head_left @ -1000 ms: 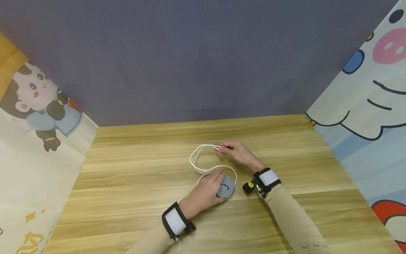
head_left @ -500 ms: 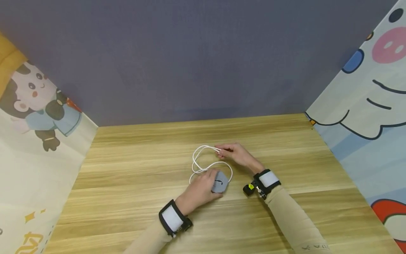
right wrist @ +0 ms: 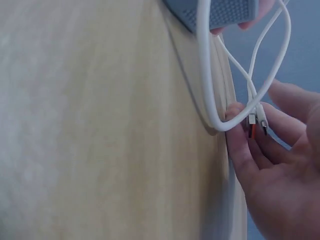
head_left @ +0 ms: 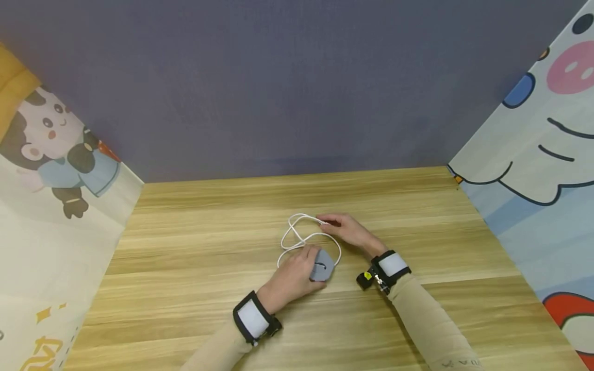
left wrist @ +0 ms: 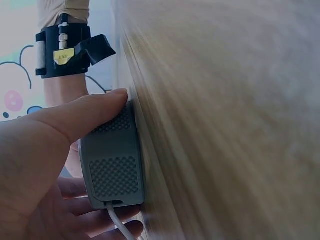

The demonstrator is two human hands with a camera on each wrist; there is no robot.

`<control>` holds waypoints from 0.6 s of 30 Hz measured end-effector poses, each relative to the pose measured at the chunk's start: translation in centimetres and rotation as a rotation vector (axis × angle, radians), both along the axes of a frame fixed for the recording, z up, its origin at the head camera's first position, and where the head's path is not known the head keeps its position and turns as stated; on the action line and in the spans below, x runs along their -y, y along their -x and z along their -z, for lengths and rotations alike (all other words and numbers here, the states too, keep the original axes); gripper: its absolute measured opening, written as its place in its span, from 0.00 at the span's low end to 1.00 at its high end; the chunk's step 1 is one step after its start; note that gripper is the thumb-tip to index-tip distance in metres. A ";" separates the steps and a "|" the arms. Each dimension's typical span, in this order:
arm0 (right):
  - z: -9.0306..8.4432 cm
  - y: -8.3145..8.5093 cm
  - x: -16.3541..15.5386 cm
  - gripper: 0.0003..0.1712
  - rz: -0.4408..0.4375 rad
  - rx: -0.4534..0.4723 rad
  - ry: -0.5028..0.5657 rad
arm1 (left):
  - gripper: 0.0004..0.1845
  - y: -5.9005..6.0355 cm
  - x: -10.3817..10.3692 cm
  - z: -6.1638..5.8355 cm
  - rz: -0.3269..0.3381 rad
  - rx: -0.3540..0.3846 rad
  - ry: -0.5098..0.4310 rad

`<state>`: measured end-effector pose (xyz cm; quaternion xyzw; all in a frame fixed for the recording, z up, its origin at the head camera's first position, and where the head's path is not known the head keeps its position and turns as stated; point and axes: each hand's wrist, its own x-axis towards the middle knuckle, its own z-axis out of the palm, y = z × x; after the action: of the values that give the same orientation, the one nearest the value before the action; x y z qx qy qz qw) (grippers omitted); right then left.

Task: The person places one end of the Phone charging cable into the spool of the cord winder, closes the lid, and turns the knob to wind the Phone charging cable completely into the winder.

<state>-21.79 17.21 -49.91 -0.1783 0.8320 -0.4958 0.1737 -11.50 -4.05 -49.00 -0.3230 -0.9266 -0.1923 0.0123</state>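
My left hand (head_left: 289,277) grips a grey many-sided block (head_left: 328,260) on the table. Its dimpled side panels show in the left wrist view, thumb laid over the upper end and fingers below. A white charging cable (right wrist: 204,60) leaves a slot in the block and lies in loose loops beyond it. At the far end of those loops, my right hand (head_left: 349,229) pinches the cable ends between thumb and fingers. An orange-lined USB plug (right wrist: 252,121) and a slimmer metal-tipped plug (right wrist: 263,122) stick out there, side by side.
The wood-grain table (head_left: 195,232) meets a dark grey-blue panel (head_left: 297,87) at the back. Cartoon-printed panels stand at left (head_left: 28,247) and right (head_left: 524,221). Both wrists wear black straps with small cameras, the right one (head_left: 365,280) close above the table.
My left hand and the block have shifted slightly left and away from me, then stayed still. My right hand has come a little nearer, and the cable loops have changed shape.
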 end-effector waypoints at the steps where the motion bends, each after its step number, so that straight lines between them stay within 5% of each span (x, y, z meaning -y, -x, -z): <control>1: -0.1 0.0 0.0 0.27 0.004 0.006 0.001 | 0.47 0.0 0.0 0.0 -0.001 0.003 0.000; 18: -0.6 -0.9 -1.0 0.26 0.055 0.009 0.042 | 0.50 -0.2 0.0 -0.3 -0.022 0.044 0.021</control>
<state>-20.93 18.18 -49.34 -0.1567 0.8252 -0.5187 0.1597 -11.28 -4.06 -48.72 -0.3087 -0.9321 -0.1894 -0.0093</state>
